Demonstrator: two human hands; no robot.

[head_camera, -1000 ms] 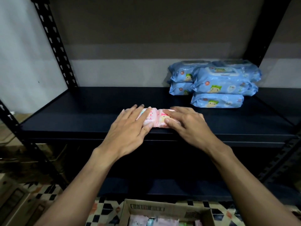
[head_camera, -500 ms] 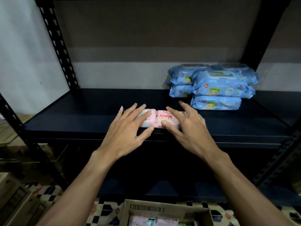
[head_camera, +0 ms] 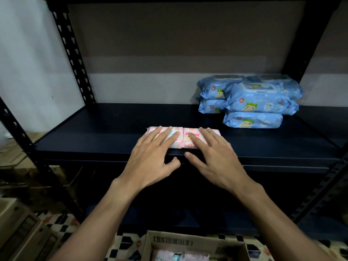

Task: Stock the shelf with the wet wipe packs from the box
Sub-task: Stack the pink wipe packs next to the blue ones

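- Head view, shelving rack [head_camera: 71, 51]: black metal uprights with punched holes, standing against a pale wall with a grey band.
- Shelf [head_camera: 113, 129]: dark flat board at chest level, carrying all the stocked goods. A lower board shows dimly beneath it.
- Floor [head_camera: 62, 228]: black-and-white checked tiles, visible at the bottom left and around the box.
- Blue wet wipe packs [head_camera: 252, 102]: several, stacked two high in a front and a rear row at the right rear of the shelf, well apart from the hands.
- Box [head_camera: 188, 240]: open brown cardboard with a barcode label on its rim, on the floor below the arms. More packs lie inside, only partly in frame.
- Left hand [head_camera: 150, 159]: fingers straight and spread, lying flat on the left pink pack, thumb hanging off the shelf's front edge. It grips nothing.
- Right hand [head_camera: 216, 157]: likewise flat and spread over the right pink pack, thumb clear of it.
- Pink wet wipe packs [head_camera: 178, 142]: two, side by side and touching, lying flat just behind the front edge of the shelf near its middle.
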